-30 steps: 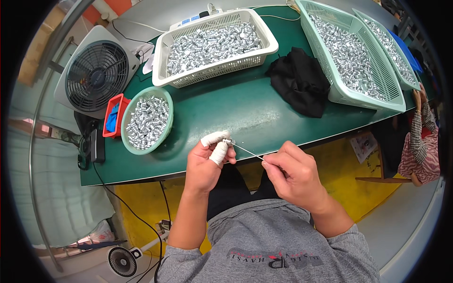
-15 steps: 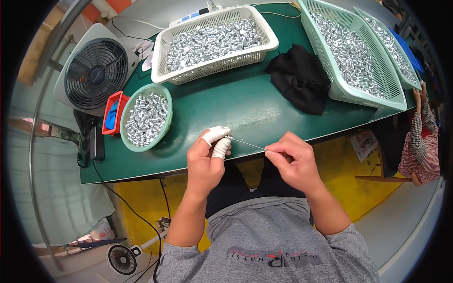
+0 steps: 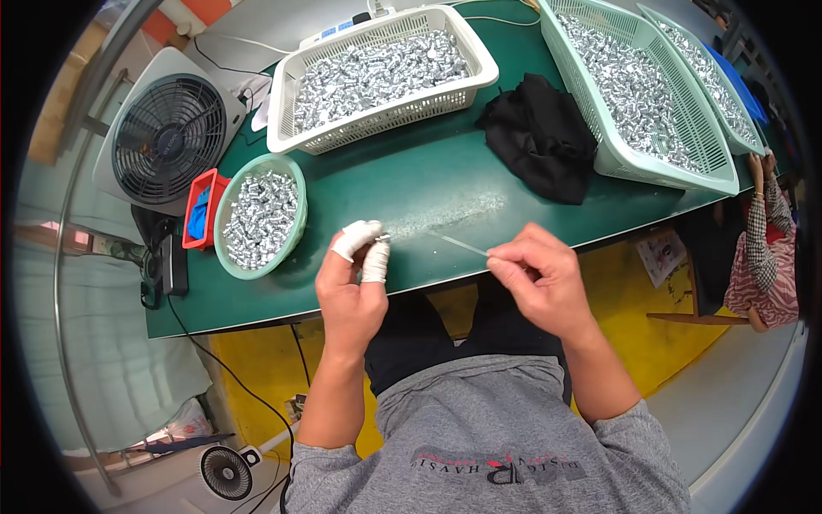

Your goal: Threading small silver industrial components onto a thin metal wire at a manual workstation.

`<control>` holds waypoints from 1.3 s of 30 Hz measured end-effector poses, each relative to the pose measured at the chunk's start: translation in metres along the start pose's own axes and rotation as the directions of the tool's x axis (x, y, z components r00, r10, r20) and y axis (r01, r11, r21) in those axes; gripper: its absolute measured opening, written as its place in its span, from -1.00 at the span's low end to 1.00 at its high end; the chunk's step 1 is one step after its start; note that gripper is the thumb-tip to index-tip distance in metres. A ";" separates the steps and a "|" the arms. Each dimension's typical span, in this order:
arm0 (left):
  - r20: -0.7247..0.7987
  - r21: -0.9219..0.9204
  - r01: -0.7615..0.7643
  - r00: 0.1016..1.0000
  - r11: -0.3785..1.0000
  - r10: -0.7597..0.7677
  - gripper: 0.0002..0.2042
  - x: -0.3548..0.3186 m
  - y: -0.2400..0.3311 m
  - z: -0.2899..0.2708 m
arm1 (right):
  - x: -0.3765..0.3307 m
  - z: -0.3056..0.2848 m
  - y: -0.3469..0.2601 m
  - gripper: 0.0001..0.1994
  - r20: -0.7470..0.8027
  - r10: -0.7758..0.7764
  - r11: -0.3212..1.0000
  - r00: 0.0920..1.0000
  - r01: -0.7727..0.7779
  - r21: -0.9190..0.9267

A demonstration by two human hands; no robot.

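So my left hand (image 3: 349,287) is up at the near edge of the green worktop (image 3: 411,184), thumb and forefinger wrapped in white finger cots and pinched together on a tiny silver part (image 3: 383,238), too small to make out what exactly it is. My right hand (image 3: 539,278) is a bit to the right, fingers pressed together pinching the near end of a thin metal pin (image 3: 462,246), which slants up and left over the worktop toward my left hand; its far tip stops short of the silver part, as far as I can tell. Just left of my left hand there's a round green bowl (image 3: 260,215) full of small silver pieces, with a little red tray (image 3: 203,211) touching its left side and a grey desk fan (image 3: 167,137) behind that. Further back sits a white basket (image 3: 377,75) heaped with the same shiny bits, and on the right two long mint-green baskets (image 3: 638,94) side by side, also loaded. A crumpled black cloth (image 3: 541,135) lies between the white basket and the nearer green one, touching the green one. Another person's arm in a patterned sleeve (image 3: 758,248) shows at the far right edge.
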State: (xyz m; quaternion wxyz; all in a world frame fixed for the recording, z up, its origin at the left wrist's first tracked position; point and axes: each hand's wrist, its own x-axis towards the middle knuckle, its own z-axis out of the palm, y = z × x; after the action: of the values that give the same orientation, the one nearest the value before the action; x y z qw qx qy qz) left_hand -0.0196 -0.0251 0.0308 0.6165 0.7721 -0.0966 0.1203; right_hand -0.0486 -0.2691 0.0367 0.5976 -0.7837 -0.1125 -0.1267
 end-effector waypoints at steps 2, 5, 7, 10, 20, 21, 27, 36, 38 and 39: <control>-0.115 0.047 -0.093 0.989 0.995 0.098 -0.80 0.004 0.000 -0.004 | 0.003 -0.007 0.003 -0.96 -0.022 0.021 1.000 1.000 -0.021 -0.002; 0.164 0.538 -0.288 0.958 0.792 0.236 -0.80 0.012 -0.004 -0.003 | 0.010 -0.015 0.008 -0.97 -0.069 0.009 0.996 0.998 -0.015 -0.083; 0.318 0.706 -0.398 0.917 0.586 0.240 -0.79 0.015 0.000 -0.003 | 0.011 -0.013 0.015 -0.97 -0.071 0.015 0.996 0.997 -0.021 -0.081; 0.097 0.305 -0.257 0.966 0.917 0.238 -0.76 0.011 0.021 -0.006 | 0.010 -0.011 0.019 -0.97 -0.075 0.034 0.996 0.997 -0.040 -0.080; 0.150 0.381 -0.315 0.949 0.869 0.277 -0.77 0.003 0.004 -0.013 | 0.021 -0.015 0.012 -0.97 -0.045 0.049 0.997 0.998 -0.051 -0.053; 0.226 0.432 -0.300 0.949 0.851 0.220 -0.77 0.002 0.002 -0.016 | 0.023 -0.016 0.011 -0.96 -0.043 0.055 0.998 0.998 -0.057 -0.041; -0.103 0.287 -0.244 0.953 0.926 0.283 -0.75 0.004 0.001 -0.021 | 0.029 -0.021 0.009 -0.96 -0.054 0.030 0.998 0.998 -0.033 -0.049; 0.001 -0.062 -0.150 0.989 0.987 0.150 -0.75 0.002 -0.004 -0.014 | 0.039 -0.014 0.033 -0.97 -0.056 0.029 0.999 0.998 -0.030 -0.025; 0.127 -0.438 0.184 0.982 0.880 -0.143 -0.71 -0.004 0.000 -0.004 | 0.039 -0.012 0.036 -0.97 -0.056 0.023 0.999 0.998 -0.025 -0.024; 0.120 -0.440 0.182 0.982 0.879 -0.144 -0.71 -0.004 -0.004 -0.004 | 0.038 -0.010 0.035 -0.97 -0.069 0.003 0.999 0.998 -0.007 -0.052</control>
State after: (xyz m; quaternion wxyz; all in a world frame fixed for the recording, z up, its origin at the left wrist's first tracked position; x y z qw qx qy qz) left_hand -0.0221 -0.0203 0.0269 0.7814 0.6185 -0.0821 0.0101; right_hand -0.0019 -0.2870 0.0207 0.5810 -0.7944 -0.0866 -0.1548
